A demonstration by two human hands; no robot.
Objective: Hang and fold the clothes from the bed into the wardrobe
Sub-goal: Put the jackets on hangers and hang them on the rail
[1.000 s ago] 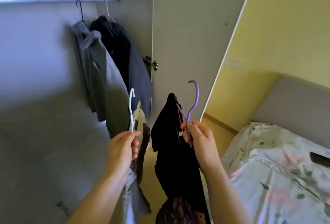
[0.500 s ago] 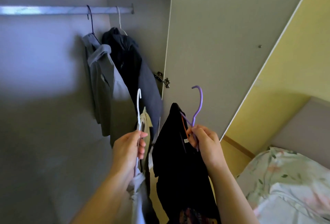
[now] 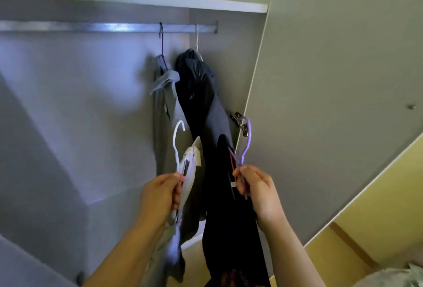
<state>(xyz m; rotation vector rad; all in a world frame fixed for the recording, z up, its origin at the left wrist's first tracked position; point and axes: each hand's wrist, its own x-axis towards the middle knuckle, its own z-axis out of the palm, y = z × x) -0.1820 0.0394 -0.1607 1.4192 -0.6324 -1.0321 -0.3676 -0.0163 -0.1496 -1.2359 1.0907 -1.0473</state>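
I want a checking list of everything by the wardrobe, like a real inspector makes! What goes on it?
Surface: wardrobe rail under a white shelf; a grey garment and a dark garment hang at its right end.
Job's things: white hanger with a light garment; purple hanger with a black garment; both below the rail, not yet hooked on.
Clutter: nothing seen.
Hands: left hand grips the white hanger; right hand pinches the purple hanger's neck.
Cables: nothing seen.
Surroundings: open wardrobe door with a metal hinge, yellow wall, corner of the bed at lower right.
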